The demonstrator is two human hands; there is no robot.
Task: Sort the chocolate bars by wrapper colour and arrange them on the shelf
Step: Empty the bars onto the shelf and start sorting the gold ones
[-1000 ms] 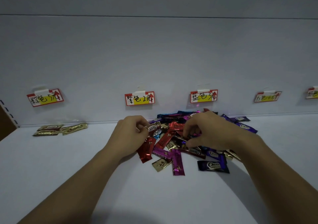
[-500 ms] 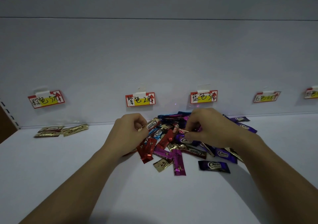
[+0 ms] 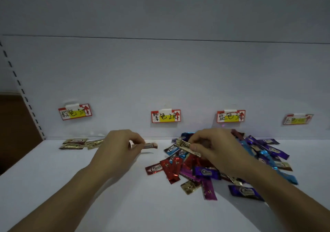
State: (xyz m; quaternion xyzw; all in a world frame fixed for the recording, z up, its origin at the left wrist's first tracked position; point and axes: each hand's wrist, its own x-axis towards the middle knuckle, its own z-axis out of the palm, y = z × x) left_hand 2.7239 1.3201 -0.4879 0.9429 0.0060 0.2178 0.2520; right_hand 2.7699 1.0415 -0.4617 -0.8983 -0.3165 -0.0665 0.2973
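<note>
Two pinches: left grip (image 3: pixel 116 151) holds a brown bar (image 3: pixel 147 145), right grip (image 3: pixel 219 151) a gold bar (image 3: pixel 185 145) over the pile (image 3: pixel 196 171).

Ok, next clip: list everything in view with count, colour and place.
price labels: four, red, white and yellow, on the back panel
slotted upright: one, white, left edge
shelf: one, white, underneath everything
sorted gold bars: about three, gold, far left of shelf
mixed pile: many bars, red, purple, blue, gold, centre-right
left hand: one, pinching a brownish bar left of the pile
right hand: one, pinching a gold bar over the pile
</note>
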